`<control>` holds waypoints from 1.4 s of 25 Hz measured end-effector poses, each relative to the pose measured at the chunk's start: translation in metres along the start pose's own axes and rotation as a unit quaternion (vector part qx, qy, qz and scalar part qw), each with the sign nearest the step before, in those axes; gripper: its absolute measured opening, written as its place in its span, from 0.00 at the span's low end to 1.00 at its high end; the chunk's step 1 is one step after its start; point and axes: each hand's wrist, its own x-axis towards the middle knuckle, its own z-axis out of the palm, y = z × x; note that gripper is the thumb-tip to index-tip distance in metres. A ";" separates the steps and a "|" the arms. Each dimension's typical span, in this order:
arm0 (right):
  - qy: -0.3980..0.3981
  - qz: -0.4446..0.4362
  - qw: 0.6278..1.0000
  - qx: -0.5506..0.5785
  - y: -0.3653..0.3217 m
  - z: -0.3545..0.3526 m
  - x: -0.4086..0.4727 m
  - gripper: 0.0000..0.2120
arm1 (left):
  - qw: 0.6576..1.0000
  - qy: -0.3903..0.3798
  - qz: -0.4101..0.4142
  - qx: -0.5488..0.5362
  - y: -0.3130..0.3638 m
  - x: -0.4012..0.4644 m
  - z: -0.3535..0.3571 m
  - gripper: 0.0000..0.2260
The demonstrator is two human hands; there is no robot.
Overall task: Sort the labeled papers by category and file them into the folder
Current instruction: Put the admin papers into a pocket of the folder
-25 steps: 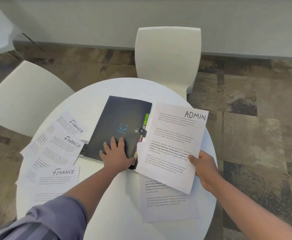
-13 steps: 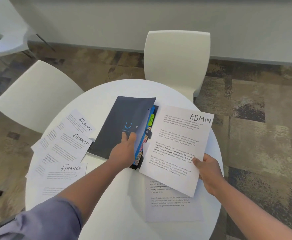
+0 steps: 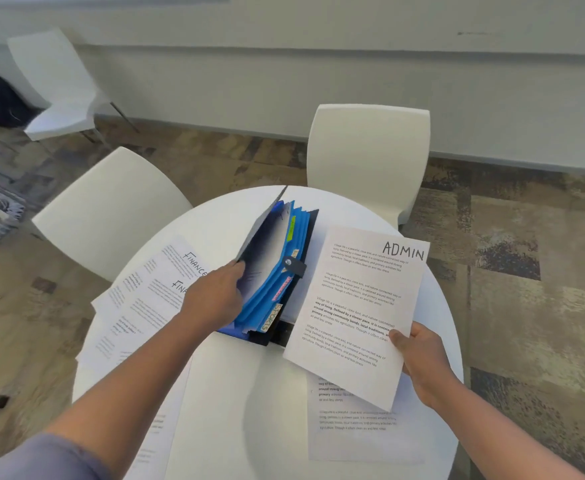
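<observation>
Round white table (papers strewn), white chairs, patchy carpet, left hand seemingly gripping folder cover, right hand pinching ADMIN sheet

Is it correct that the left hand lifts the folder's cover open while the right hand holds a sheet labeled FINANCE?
Not quite. In the head view the right hand holds a sheet labeled ADMIN, not FINANCE. The FINANCE sheets lie on the table to the left. The rest is right: the left hand lifts the folder's cover open.
</observation>
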 end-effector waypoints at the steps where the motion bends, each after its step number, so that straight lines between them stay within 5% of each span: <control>1: 0.001 -0.008 1.000 0.000 -0.003 0.005 -0.006 0.09 | 1.000 0.012 0.000 -0.015 -0.008 -0.006 -0.006 0.25; 11: 0.030 -0.094 0.994 -0.054 -0.007 0.070 -0.112 0.10 | 0.942 0.063 -0.034 -0.328 -0.077 -0.127 0.014 0.23; 18: 0.074 -0.139 0.985 -0.072 0.024 0.104 -0.178 0.11 | 0.914 0.035 -0.034 -0.402 -0.110 -0.181 0.051 0.36; 23: 0.118 -0.170 0.969 -0.132 0.040 0.106 -0.207 0.11 | 0.913 0.041 -0.012 -0.406 -0.117 -0.193 0.053 0.20; 29: 0.198 -0.271 0.921 -0.200 -0.022 0.099 -0.264 0.11 | 0.884 0.056 -0.013 -0.463 -0.116 -0.193 0.056 0.04; 35: 0.222 -0.341 0.884 -0.229 -0.060 0.112 -0.306 0.09 | 0.861 0.050 -0.020 -0.507 -0.114 -0.188 0.067 0.08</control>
